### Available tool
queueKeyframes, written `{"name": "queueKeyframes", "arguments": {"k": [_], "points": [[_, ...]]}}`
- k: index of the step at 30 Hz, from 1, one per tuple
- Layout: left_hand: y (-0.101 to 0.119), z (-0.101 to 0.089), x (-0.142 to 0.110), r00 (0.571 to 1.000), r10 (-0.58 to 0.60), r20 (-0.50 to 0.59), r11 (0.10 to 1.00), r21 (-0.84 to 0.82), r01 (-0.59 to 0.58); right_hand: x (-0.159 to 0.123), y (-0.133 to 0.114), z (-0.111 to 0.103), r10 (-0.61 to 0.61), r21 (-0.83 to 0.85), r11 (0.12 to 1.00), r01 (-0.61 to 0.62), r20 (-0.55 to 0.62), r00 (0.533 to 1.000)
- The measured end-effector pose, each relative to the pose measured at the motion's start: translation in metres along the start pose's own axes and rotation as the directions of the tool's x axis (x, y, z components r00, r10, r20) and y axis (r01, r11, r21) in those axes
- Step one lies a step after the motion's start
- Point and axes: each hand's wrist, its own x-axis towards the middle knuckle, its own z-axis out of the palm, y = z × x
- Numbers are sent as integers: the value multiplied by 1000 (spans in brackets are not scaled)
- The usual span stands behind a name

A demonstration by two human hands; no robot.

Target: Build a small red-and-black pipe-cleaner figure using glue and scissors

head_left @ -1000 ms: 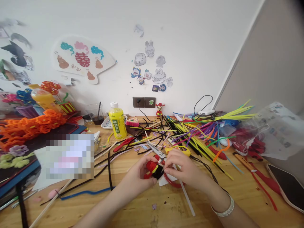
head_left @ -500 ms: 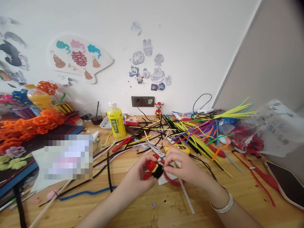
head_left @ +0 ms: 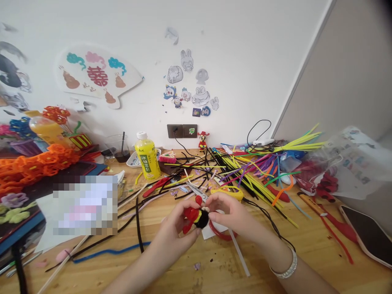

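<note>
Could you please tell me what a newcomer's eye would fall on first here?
Probably on the small red, yellow and black figure at lower centre, held in the left hand with the right hand against it. Next, the colourful fuzzy stems heaped at right, then the yellow bottle standing left of centre.

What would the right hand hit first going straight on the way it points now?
Most likely the red, yellow and black figure held in the left hand. The right hand's fingertips are right at it in this view, though depth is unclear, so contact isn't certain.
</note>
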Motion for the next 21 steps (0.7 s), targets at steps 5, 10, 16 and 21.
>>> {"name": "queueKeyframes", "arguments": {"k": [5, 10, 16, 21], "points": [[-3, -1, -1, 999, 38, -14, 998, 54, -37, 1, 1, 1, 78, 166, 983, -79, 13, 997], [-6, -2, -2, 999, 43, -14, 995, 94, -41, -1, 0, 2, 102, 208, 973, -104, 19, 995], [-3, 0, -1, 999, 33, -28, 998, 62, -31, -1, 1, 2, 111, 213, 971, -111, 10, 994], [-3, 1, 0, 996, 16, -91, 1000, 24, -13, -1, 4, 7, 69, 302, 950, -77, 37, 997]]}}
